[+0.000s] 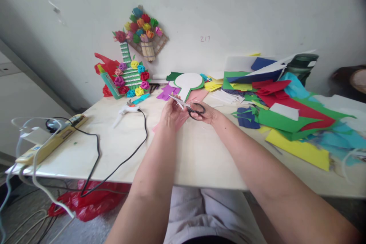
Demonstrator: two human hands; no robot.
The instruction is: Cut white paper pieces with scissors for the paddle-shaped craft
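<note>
My right hand [209, 114] grips black-handled scissors [202, 106], with fingers through the loops and the blades pointing left. My left hand [170, 111] is closed just under the blades, and thin white strips show at its fingertips; they look like paper, though the fingers partly hide them. Small white slivers lie around both hands. Pink sheets [199, 94] lie beneath and behind the hands. Just beyond them is a white round shape with a stem [188, 80], edged in green.
A white glue gun [128, 109] with a black cord lies left, near a power strip [51, 141] and glue bottle [110, 83]. A flower-trimmed guitar shape [131, 78] leans against the wall. Coloured paper scraps [297, 148] and a dark green container [301, 65] occupy the right.
</note>
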